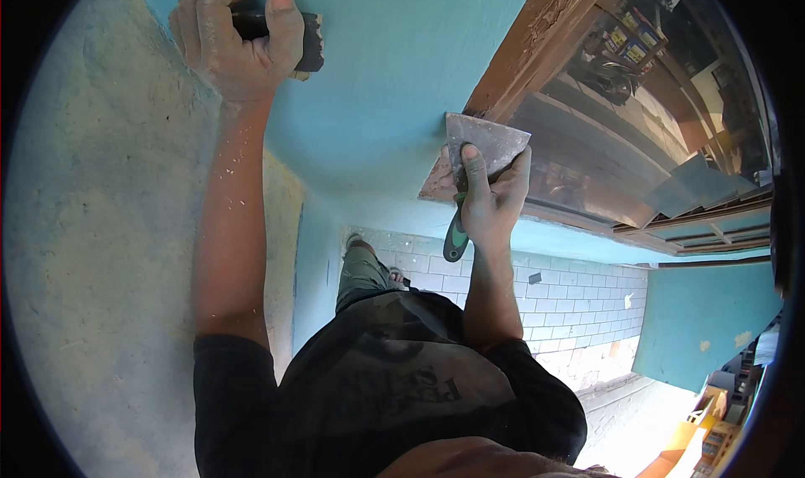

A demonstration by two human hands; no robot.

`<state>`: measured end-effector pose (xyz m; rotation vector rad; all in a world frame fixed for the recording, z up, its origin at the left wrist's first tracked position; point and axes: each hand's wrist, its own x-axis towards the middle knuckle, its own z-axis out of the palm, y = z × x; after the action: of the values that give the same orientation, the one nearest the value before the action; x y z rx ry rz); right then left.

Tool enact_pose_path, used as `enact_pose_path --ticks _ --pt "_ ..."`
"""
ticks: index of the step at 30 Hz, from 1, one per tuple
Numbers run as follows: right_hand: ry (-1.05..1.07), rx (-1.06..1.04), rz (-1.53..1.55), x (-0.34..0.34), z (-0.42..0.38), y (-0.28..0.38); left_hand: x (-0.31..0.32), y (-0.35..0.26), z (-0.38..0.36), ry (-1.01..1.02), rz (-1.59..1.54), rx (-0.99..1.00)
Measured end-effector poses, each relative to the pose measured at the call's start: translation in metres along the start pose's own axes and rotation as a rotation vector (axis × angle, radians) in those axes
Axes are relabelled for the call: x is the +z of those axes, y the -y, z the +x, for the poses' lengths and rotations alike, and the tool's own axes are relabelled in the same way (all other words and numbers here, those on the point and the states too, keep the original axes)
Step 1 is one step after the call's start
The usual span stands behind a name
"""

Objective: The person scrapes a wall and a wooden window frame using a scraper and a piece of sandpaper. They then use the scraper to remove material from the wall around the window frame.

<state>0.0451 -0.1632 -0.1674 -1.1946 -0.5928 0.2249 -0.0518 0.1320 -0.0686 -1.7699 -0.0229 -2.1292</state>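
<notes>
"Skin (470,461) and a black shirt (369,386) sit nearest my camera. Where's the scraper (495,134)?"

"Right hand (490,197) has it gripped, thumb on the blade, by the brown frame (537,38) of the window (604,142). I can't tell whether blade and frame touch."

"And the left hand (239,46)?"

"I see it closed around a dark block (312,44), at the blue wall (377,67)."

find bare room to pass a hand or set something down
To pass a hand: the turquoise wall between the dark block in the left hand and the brown window frame. To set something down: the gray pavers beside the right forearm, around a small dark scrap. Crowded: the frame's corner, by the putty knife.
</notes>
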Motion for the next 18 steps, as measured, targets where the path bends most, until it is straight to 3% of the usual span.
enact_pose_path --ticks 18 --pt "-0.021 -0.057 0.014 -0.001 0.003 -0.007 -0.001 0.007 0.004 -0.02 -0.03 0.066"
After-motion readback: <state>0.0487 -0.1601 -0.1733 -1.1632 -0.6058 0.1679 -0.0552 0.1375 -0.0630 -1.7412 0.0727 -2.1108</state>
